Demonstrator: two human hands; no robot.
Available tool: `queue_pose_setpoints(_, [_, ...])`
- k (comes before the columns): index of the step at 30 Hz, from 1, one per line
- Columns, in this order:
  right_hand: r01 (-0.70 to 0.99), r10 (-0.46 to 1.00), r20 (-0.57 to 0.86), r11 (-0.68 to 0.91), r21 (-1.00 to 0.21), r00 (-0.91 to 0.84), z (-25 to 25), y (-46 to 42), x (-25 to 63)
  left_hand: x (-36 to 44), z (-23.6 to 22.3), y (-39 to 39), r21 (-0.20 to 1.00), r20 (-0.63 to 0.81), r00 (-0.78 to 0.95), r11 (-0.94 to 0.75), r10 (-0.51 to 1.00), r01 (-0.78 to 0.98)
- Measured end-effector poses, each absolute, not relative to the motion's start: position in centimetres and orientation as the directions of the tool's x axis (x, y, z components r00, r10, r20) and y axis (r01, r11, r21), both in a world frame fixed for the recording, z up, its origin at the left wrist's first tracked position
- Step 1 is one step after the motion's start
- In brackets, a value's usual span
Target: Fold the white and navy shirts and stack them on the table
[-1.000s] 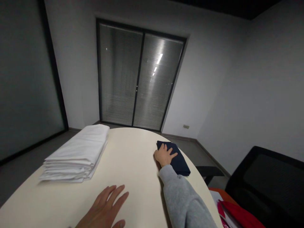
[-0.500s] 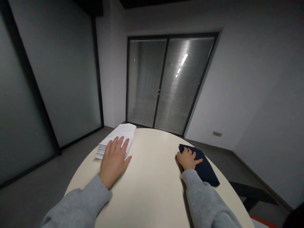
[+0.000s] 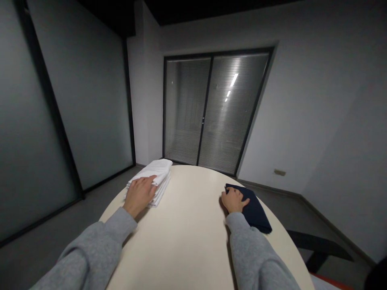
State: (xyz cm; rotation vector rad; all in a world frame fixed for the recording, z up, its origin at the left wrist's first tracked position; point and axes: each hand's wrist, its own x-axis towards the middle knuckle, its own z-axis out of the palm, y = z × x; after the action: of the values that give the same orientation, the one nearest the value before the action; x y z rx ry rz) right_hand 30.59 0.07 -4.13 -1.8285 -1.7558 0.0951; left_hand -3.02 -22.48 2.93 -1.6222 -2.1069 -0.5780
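A stack of folded white cloths (image 3: 159, 171) lies at the far left of the round cream table (image 3: 187, 237). My left hand (image 3: 139, 195) rests on the stack's near end, fingers curled onto the top cloth. A folded dark navy cloth (image 3: 255, 209) lies at the table's right edge. My right hand (image 3: 234, 200) lies flat on its left end, fingers spread. Both arms wear grey sleeves.
A double door with closed blinds (image 3: 211, 117) stands behind the table. Glass wall panels (image 3: 60, 112) run along the left. A dark bench or chair base (image 3: 320, 249) sits on the floor at the right, with something red at the lower right corner.
My left hand has moved forward from the bare tabletop onto the white stack and its fingers have curled. My right hand stays on the navy cloth. The camera has swung left and pulled back.
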Motion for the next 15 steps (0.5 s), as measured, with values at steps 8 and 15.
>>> queue_pose_setpoints(8, [0.745, 0.908, 0.419, 0.279, -0.606, 0.001, -1.5, -1.3, 28.8, -5.7, 13.9, -19.1, 0.277, 0.658, -0.463, 0.381, 0.594, 0.882])
queue_pose_setpoints(15, [0.526, 0.893, 0.385, 0.449, -0.723, -0.233, 2.6, -3.6, 25.3, -2.1, 17.1, -17.6, 0.731, 0.647, -0.516, -0.264, 0.561, 0.629])
